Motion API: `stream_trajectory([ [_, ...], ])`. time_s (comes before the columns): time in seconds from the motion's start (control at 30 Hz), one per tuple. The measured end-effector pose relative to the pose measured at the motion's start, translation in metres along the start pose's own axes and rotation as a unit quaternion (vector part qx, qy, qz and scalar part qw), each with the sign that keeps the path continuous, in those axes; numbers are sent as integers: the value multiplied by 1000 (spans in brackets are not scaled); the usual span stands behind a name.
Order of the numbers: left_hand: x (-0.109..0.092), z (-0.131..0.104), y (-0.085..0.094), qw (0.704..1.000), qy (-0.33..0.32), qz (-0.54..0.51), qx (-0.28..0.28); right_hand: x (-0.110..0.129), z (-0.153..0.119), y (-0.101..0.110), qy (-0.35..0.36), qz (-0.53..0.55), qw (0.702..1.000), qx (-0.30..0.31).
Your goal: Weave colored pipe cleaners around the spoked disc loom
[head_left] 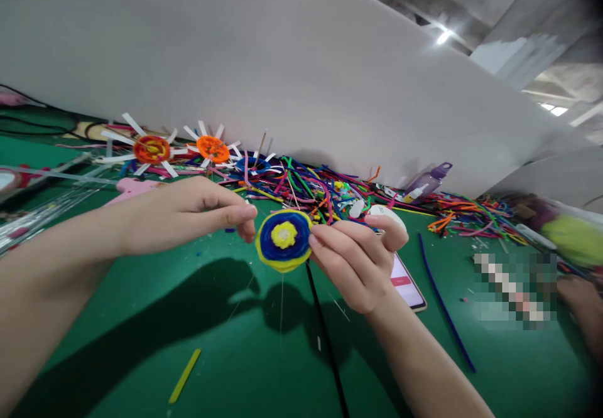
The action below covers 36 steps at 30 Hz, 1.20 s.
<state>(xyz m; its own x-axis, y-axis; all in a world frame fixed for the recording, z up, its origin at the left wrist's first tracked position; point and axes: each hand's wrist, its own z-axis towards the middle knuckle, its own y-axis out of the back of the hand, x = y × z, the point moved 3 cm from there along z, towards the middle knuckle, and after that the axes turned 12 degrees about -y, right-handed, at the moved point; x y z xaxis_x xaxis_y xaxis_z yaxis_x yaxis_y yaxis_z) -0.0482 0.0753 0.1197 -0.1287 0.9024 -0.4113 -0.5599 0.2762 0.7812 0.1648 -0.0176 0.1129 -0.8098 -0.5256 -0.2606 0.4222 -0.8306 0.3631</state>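
Note:
A round disc (282, 237) of coiled fuzzy stems, with a yellow centre, dark blue rings and a yellow rim, is held up above the green table. My right hand (360, 258) pinches its right edge between thumb and fingers. Close by its left rim is my left hand (211, 211), thumb and fingers pressed together; a tiny white speck shows at the tips, and what they hold is unclear. Thin, clear strands hang below the disc. Partly hidden behind my left wrist lies a pink tool (134, 187), apparently a glue gun.
Many coloured pipe cleaners (301, 182) pile along the wall, with two orange discs with white strips (151, 149) among them. A purple bottle (429, 181), a phone (409, 289), a blue pipe cleaner (445, 302) and a yellow strip (184, 375) lie around. Another person's hand (581, 299) is far right.

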Motion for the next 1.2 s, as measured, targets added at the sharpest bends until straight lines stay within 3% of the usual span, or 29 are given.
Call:
stream_trajectory([
  [0.17, -2, 2, -13, 991, 74, -103, 50, -1, 0, -1, -7, -1, 1000, 5],
  [0.3, 1, 3, -16, 984, 68, -165, -7, -2, 0, 0, -24, 17, 999, -15],
  [0.47, 5, -2, -4, 988, 19, -140, -57, -8, 0, -4, -41, 41, 997, -41],
  [0.63, 13, -12, 12, 993, 41, -76, -78, -16, 3, -15, -64, 57, 996, 26],
  [0.8, 19, -16, 16, 994, 56, -42, -82, -6, 1, -18, -42, 55, 995, 65],
  [0.9, 16, -11, 11, 981, 110, -105, -122, 2, -1, -16, -25, 57, 997, 47],
  [1.0, 12, -7, -1, 938, 252, -192, -142, 5, -3, -16, -27, 42, 998, 31],
  [1.2, 10, 1, -21, 898, 310, -280, -137, 1, -6, -17, -35, 32, 999, 21],
])
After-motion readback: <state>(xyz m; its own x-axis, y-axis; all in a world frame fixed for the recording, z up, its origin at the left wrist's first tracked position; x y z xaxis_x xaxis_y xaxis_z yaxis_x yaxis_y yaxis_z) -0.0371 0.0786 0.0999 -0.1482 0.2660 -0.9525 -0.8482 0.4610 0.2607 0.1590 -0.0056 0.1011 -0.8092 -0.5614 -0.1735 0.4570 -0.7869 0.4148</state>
